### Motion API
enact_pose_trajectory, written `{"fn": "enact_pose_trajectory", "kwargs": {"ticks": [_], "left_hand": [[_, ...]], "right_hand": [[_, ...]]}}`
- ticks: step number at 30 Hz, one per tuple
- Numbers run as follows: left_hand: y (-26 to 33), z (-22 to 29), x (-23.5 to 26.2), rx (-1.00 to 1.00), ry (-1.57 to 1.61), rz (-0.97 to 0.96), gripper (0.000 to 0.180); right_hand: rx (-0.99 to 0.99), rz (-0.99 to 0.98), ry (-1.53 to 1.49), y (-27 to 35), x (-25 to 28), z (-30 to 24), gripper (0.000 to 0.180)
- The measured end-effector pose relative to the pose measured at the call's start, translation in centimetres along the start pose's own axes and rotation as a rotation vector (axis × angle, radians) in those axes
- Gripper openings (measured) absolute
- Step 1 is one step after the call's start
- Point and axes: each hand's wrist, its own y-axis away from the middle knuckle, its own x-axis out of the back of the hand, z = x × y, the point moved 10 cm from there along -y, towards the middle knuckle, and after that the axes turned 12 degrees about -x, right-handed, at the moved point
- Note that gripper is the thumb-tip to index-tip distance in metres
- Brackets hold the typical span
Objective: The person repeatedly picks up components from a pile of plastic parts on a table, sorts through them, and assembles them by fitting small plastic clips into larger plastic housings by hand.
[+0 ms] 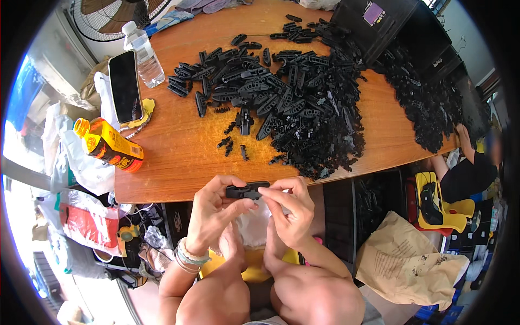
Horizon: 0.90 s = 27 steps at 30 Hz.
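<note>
My left hand (214, 208) holds a dark, elongated black plastic part (245, 191) level, just off the table's front edge, with the thumb below and fingers above. At its right end, the thumb and fingertips of my right hand (292, 208) are pinched together on it; whether a smaller piece sits between them is hidden. On the wooden table (168, 176) beyond lies a heap of similar long black parts (254, 86). Much smaller black pieces (325, 151) are piled at its near right side, and a few loose ones (227, 147) lie left of them.
An orange drink bottle (116, 146), a phone (125, 86) and a clear water bottle (146, 57) stand along the left edge. Black crates (374, 27) and another black heap (422, 108) occupy the right. A paper bag (406, 260) is beside my right leg; another person (471, 173) sits at far right.
</note>
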Motion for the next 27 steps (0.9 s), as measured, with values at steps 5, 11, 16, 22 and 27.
{"fn": "enact_pose_trajectory", "kwargs": {"ticks": [5,11,16,22,27], "left_hand": [[0.5,-0.1,0.5,-0.075,-0.206,0.030,0.021],[-0.7,0.8,-1.2,-0.153,-0.359,-0.166,0.028],[-7.2,5.8,3.3,-0.414,-0.962,-0.112,0.019],[-18.5,7.2,8.2,-0.569,-1.576,-0.179,0.019],[-28.2,7.3,16.0,-0.413,-1.555,0.132,0.066]], "right_hand": [[-0.282,-0.272,-0.238,0.1,-2.0,2.5,0.035],[-0.594,-0.350,-0.432,2.3,-2.6,7.0,0.028],[-0.517,-0.728,-0.063,4.6,-4.2,8.7,0.031],[-0.549,-0.694,-0.319,5.4,-5.1,8.3,0.023],[-0.576,-0.880,-0.097,7.3,-5.0,8.5,0.019]]}}
